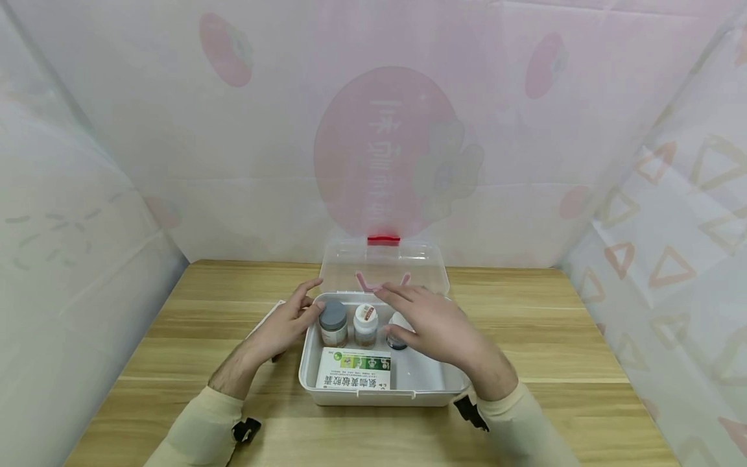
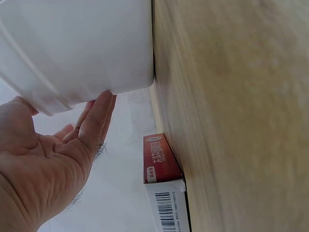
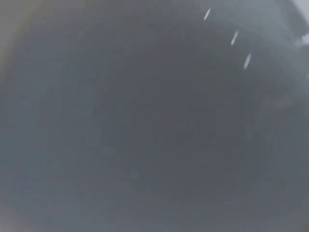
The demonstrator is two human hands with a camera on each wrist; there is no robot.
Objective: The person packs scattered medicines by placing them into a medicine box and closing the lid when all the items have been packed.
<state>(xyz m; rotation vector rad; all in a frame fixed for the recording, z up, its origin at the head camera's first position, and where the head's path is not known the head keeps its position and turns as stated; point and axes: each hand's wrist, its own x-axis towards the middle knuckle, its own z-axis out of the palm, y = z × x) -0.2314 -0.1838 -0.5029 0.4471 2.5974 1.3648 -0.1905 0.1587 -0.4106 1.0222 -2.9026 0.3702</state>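
A white storage box stands on the table with its clear lid tipped back. My left hand touches the box's left back corner, its fingers fairly straight against the outer wall in the left wrist view. Over the right part of the box, my right hand has its fingers extended and partly covers a white-capped jar. Left of that jar are a white bottle and a grey-capped jar. A green-and-white medicine box lies in front of them. The right wrist view is a grey blur.
Left of the storage box, a red-and-white medicine carton lies on the wooden table, mostly behind my left hand in the head view. A pink handle and red latch are on the lid. Printed cloth walls enclose the table.
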